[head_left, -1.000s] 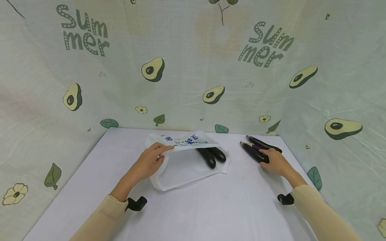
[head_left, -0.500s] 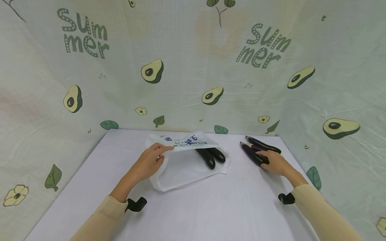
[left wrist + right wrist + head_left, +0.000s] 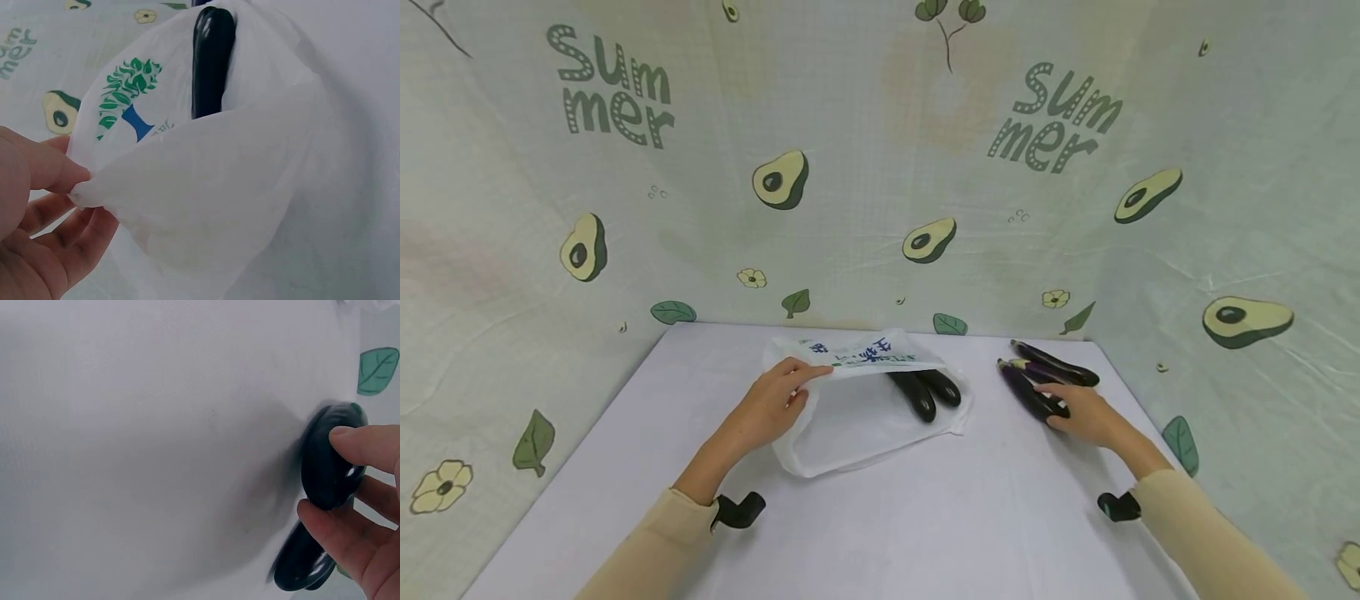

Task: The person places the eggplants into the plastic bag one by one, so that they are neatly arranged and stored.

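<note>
Left hand (image 3: 771, 406) pinches the upper lip of the white bag (image 3: 857, 417) lying open on the surface (image 3: 925, 517), two eggplants (image 3: 925, 390) half hidden inside; right hand (image 3: 1086, 414) grips the near end of a loose eggplant (image 3: 1026, 390), its thumb-and-finger pinch clear only in the right wrist view.

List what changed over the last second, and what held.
The right hand drew slightly toward the person, its fingers now curled round the end of the near eggplant. The left hand kept pinching the plastic bag open, and the two eggplants inside did not move.
</note>
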Available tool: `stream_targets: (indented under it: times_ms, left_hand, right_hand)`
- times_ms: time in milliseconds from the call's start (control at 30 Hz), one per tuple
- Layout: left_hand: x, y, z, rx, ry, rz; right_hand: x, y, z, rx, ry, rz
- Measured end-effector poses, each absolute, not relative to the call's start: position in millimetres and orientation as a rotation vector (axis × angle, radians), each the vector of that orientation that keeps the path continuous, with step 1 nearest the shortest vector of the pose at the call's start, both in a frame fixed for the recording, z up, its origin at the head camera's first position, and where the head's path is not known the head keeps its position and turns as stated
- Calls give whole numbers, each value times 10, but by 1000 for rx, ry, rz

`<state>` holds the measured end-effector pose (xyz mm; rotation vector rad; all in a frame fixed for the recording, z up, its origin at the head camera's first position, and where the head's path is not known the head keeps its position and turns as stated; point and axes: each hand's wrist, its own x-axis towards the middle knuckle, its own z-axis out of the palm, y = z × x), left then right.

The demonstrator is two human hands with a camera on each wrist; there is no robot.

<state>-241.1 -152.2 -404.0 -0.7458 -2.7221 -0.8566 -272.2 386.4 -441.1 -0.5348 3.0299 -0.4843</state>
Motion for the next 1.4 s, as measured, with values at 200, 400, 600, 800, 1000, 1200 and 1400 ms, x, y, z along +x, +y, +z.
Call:
stream_targets:
  times_ms: [200,400,600,800,1000,1200,1400]
  left_hand:
    - [-2415,-1512,-4046,-745,-2734,-867]
    - [-2420,-1507,-4042,-747,-2729,-859]
    - [-2414,-1510,-4031,-747,-2725,-853]
    - [-2407,-1517,-4008,-747,-2725,-845]
    - [-2411,-1518,-4007,-745,-2725,-833]
    - [-2414,-1508,-4008,-741,-2725,-834]
    - [-2411,-1509,-4017,-733,-2727,-841]
  right_hand:
    - [-2593,3863,-4355,-627,3060,-498]
    - [-2422,3839,-4206,-691,3097,-467]
    - [-2209,3778,-4047,-766,3108,-471]
    - [-2086,3631,-3880,-885,3109,-438]
    - [-1993,3432,-3735,-922,3027,-494]
    - [-1957,3249,-3726,-999,2965,-539]
    - [-1980,3071,-3802,-1052,2897,-592]
